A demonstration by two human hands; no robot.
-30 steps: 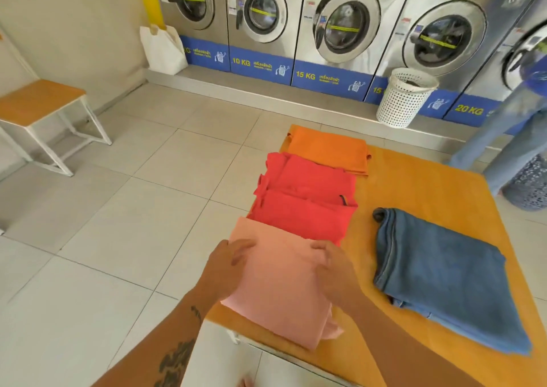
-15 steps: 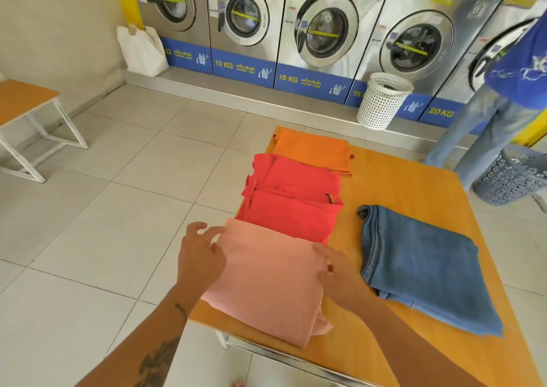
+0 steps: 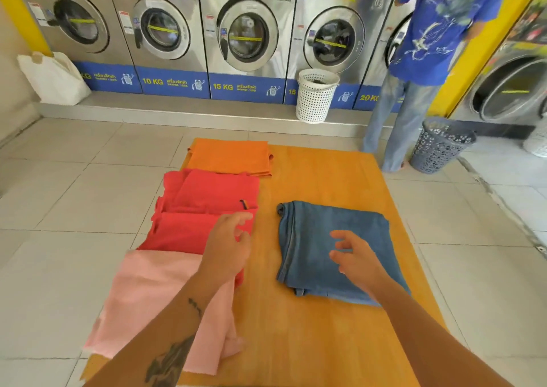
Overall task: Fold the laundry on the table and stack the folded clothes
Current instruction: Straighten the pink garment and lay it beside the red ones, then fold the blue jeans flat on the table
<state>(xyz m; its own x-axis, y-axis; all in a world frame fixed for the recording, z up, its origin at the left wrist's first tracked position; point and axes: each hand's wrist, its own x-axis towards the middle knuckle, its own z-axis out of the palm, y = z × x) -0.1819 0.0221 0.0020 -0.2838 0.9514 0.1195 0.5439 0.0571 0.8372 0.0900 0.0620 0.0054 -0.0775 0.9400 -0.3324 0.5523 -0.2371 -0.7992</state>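
Observation:
Four folded garments lie on the orange table. Down its left side, from far to near, are an orange cloth, a red garment and a pink cloth. Folded blue jeans lie to the right. My left hand hovers with loosely curled fingers over the near right corner of the red garment, holding nothing. My right hand hovers over the jeans with fingers spread, also holding nothing.
Washing machines line the back wall. A white basket stands in front of them. A person in a blue shirt and a grey basket stand beyond the table's far right corner. A white bag leans at the back left.
Both hands have left the pink cloth. The left hand has moved forward over the red garment and the right hand has moved right over the jeans. The view has tilted up.

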